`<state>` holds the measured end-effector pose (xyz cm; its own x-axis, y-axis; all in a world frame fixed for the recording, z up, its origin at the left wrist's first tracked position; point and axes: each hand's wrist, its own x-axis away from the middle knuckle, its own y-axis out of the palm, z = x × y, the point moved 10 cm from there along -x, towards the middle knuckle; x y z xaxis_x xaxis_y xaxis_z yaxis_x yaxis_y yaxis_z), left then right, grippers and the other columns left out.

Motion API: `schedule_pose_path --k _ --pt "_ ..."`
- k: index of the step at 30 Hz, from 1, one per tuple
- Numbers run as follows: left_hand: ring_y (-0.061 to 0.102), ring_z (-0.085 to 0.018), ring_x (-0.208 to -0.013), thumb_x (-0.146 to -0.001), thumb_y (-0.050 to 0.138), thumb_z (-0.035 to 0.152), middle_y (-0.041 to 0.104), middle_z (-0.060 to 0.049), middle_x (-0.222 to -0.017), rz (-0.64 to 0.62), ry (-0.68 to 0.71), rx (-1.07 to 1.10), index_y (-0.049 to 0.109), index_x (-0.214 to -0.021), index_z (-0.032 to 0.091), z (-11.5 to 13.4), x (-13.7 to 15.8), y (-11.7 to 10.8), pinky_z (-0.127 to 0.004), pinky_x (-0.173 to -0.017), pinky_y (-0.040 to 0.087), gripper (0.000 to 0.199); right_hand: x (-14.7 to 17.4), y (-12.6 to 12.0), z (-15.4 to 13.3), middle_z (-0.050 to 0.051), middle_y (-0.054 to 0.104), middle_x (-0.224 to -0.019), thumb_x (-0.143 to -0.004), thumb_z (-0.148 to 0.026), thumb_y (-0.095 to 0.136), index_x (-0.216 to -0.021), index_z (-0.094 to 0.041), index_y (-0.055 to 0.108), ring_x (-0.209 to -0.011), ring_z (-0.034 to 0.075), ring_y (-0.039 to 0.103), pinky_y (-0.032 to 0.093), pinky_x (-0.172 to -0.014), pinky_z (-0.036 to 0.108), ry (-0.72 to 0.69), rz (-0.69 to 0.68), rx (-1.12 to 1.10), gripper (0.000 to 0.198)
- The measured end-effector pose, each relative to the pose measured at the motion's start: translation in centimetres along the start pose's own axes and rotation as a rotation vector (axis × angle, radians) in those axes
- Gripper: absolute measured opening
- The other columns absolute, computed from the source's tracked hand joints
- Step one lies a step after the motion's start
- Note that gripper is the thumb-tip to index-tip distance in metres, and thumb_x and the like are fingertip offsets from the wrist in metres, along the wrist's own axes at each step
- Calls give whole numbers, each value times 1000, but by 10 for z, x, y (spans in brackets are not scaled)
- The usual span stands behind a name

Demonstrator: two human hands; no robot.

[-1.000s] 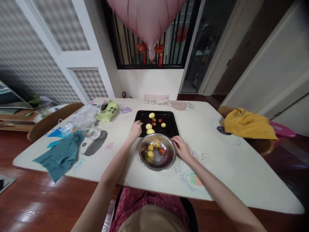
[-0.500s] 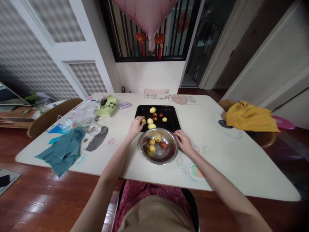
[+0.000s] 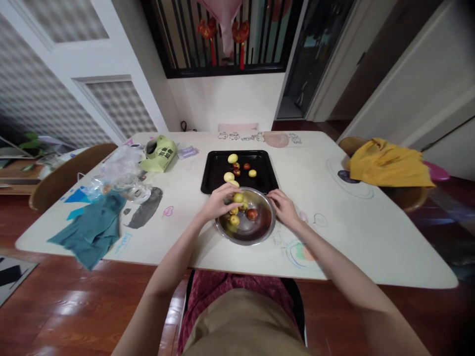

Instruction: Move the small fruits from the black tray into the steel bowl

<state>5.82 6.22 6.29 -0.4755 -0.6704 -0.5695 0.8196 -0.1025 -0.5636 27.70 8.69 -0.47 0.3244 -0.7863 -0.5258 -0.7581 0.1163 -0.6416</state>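
A steel bowl (image 3: 260, 231) rests on the table in front of me, holding several yellow fruits and a reddish one (image 3: 252, 214). My left hand (image 3: 219, 201) reaches over its left rim, the thumb and fingers pinching a small round yellow fruit (image 3: 238, 198) above the others. At the bowl's right rim, my right hand (image 3: 282, 206) grips the edge with bent fingers. Just behind the bowl lies a black baking tray (image 3: 215, 163) with several yellow fruits, such as one near its back (image 3: 232, 158), and small dark red ones (image 3: 247, 166). The bowl partly hides the tray's front edge.
On the left of the white table (image 3: 341, 242) lie a teal cloth (image 3: 92, 227), clear plastic packaging (image 3: 133, 188), a green paper container (image 3: 161, 154) and a purple packet (image 3: 188, 152). A yellow cloth (image 3: 386, 163) hangs over a chair at the right.
My left hand has moved from the tray's left side to over the bowl, bringing a yellow fruit with it. My right hand stays at the bowl's rim. The camera view has tilted down slightly.
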Motion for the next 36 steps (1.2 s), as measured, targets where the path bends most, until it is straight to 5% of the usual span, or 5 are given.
schedule_pose_path --k 10,17,24,36 --pt "73 -26 -117 -95 76 29 76 -11 -123 -418 36 9 74 -121 21 21 10 52 -38 -105 57 28 0 1 -2 11 70 -105 -106 -26 43 -103 -21 71 -100 25 67 57 -89 41 2 -8 -14 28" --pt "72 -25 -118 -97 74 27 77 -9 -123 -571 95 -101 73 -120 20 28 18 77 -36 -107 53 24 5 -30 -21 9 71 -101 -106 -23 47 -107 -24 74 -98 25 68 58 -86 43 -144 274 -116 27" --pt "71 -24 -114 -98 71 23 77 -8 -121 -623 141 -206 72 -118 20 31 20 91 -35 -104 53 20 9 -20 -54 11 74 -104 -106 -25 50 -110 -23 75 -98 26 69 59 -86 46 -325 189 -192 25" --pt "62 -29 -129 -95 72 16 77 -9 -125 -619 202 -307 72 -123 19 33 18 101 -43 -108 52 28 9 -14 -47 12 73 -102 -108 -30 45 -106 -22 75 -99 27 68 58 -87 49 -313 144 -153 31"
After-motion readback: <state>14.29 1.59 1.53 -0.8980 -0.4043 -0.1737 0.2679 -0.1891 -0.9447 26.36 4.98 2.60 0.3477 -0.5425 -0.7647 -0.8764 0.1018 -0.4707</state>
